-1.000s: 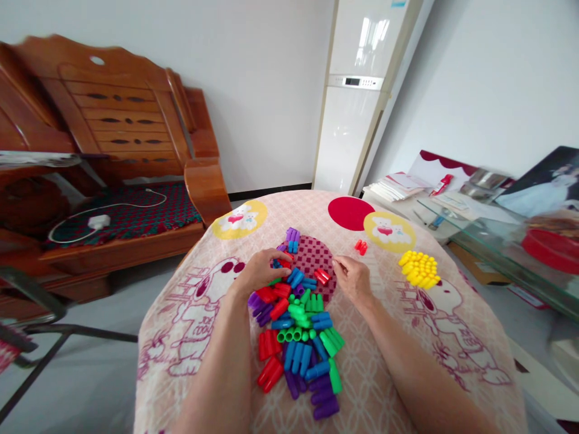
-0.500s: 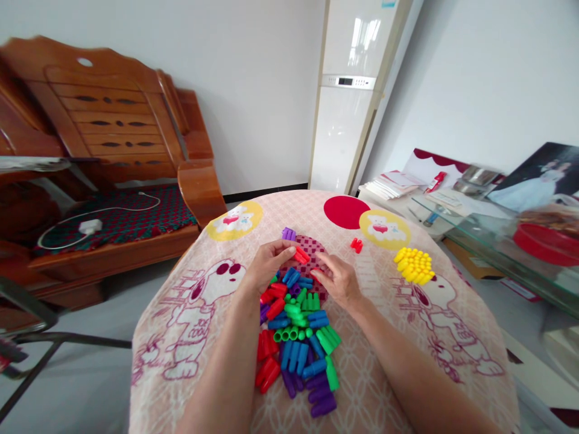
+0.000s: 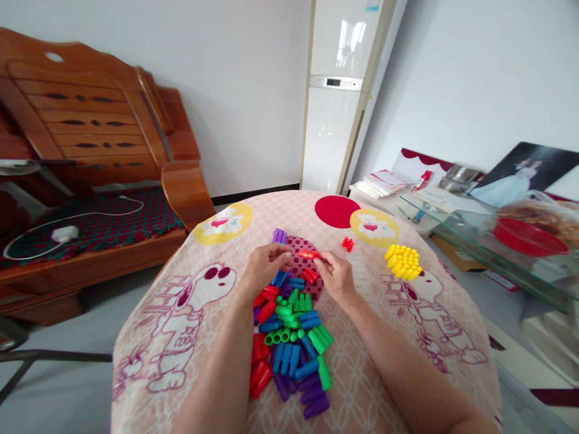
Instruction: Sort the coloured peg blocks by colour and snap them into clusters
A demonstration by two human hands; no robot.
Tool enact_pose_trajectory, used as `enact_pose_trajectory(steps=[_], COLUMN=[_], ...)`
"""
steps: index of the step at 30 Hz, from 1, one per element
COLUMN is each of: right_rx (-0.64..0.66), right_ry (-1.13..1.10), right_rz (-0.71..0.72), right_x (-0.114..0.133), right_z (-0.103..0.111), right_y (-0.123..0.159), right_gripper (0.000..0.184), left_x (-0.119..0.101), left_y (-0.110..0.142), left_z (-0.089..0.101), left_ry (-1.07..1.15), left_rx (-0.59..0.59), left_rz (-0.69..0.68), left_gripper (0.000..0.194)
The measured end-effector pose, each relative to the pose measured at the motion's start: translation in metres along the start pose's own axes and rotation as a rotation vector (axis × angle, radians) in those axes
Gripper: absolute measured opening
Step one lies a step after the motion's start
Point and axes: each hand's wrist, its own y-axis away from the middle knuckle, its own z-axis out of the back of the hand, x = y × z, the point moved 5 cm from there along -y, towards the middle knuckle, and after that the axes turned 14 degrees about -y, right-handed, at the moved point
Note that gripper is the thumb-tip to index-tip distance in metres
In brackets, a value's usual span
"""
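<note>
Holding a red toy piece over the dark checkered circle, clamped by its right end in the grip of the right hand. Just beside the piece's other end with the left hand; cannot tell about that grip, together or apart. Just nearer, on the cloth-covered surface, a second red piece. Closer in, a heap of blue, green, red and purple pieces. Past the left hand, light purple pieces; past the right, small red pieces, then, further right, a cluster of yellow pieces.
</note>
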Motion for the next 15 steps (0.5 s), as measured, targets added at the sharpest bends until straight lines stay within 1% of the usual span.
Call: enact_pose_trajectory(steps=[2,4,7,10,12,15], right_rx=[-0.083,-0.153,-0.176,-0.140,-0.120,-0.107], right_ry=[0.084,0.218,0.419,0.544,0.595,0.645], right_rz=[-0.049,-0.102,-0.167,-0.236,-0.273,-0.270], right_x=[-0.013,-0.028,-0.046,-0.057,-0.062,-0.066], right_z=[0.016,0.033,0.052,0.058,0.058,0.057], right_y=[-0.004,-0.008,-0.012,-0.014,-0.015,-0.017], right_gripper=[0.027,0.028,0.029,0.030,0.031,0.032], left_x=[0.007,0.014,0.023,0.030,0.032,0.034], left_y=[-0.002,-0.002,-0.001,0.000,0.000,-0.001], left_z=[0.014,0.029,0.045,0.051,0.050,0.047], left_ry=[-0.074,-0.161,-0.268,-0.297,-0.297,-0.290], left_rx=[-0.149,-0.277,-0.410,-0.469,-0.478,-0.476], left_rz=[-0.001,-0.007,-0.002,0.013,0.022,0.031], left_gripper=[0.035,0.032,0.031,0.032,0.033,0.034])
